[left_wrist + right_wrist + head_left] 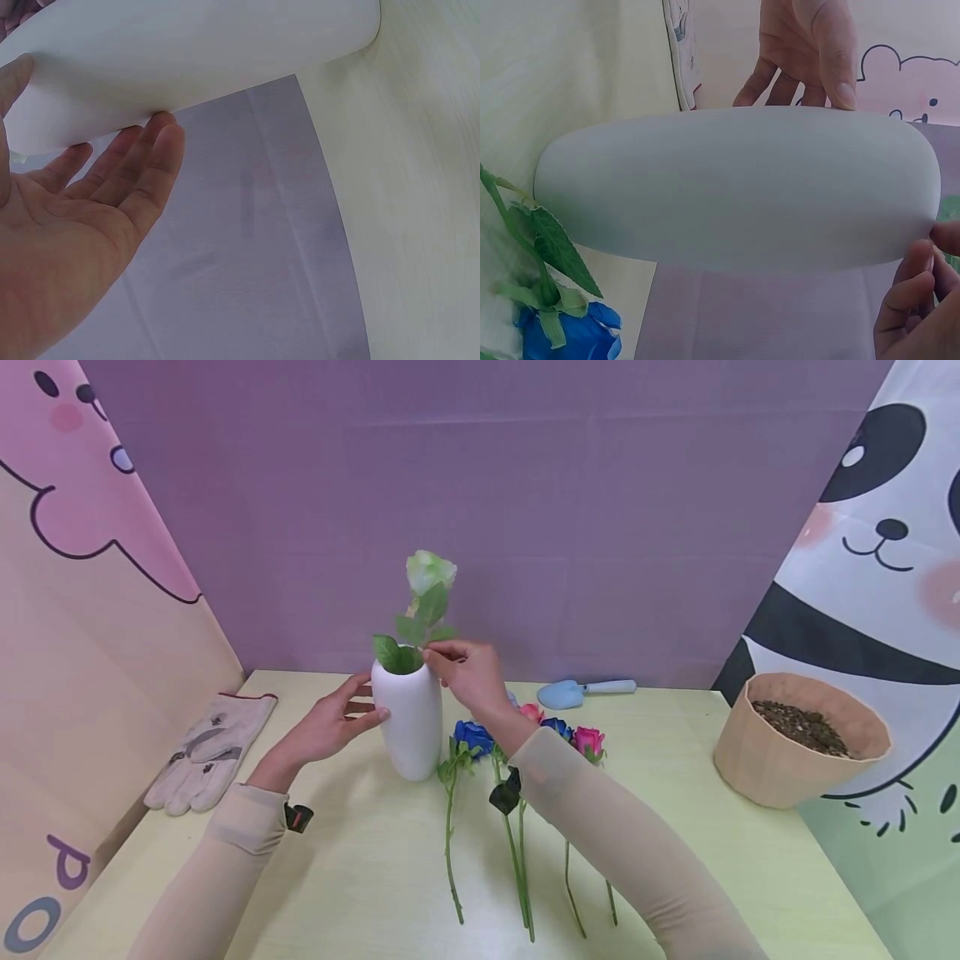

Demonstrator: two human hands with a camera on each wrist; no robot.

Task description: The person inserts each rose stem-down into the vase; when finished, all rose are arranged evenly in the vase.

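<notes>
Left hand (326, 727) lies flat-fingered against the vase (407, 720) to steady it upright on the worktop (360, 860); right hand (468, 672) pinches the green rose (429, 572) stem at the mouth, seating it.

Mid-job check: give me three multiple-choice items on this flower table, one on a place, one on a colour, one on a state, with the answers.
1. Where do the work gloves lie?
A. left of the white vase
B. inside the paper pot
C. beside the trowel

2. What colour is the bloom standing in the vase?
A. blue
B. pale green
C. pink

3. How is the left hand set?
A. clenched, away from the vase
B. straight fingers on the vase's side
C. gripping a stem

Answers:
1 A, the gloves sit at the table's left edge.
2 B, the pale green rose rises from the vase mouth.
3 B, the fingers lie flat against the vase.
</notes>
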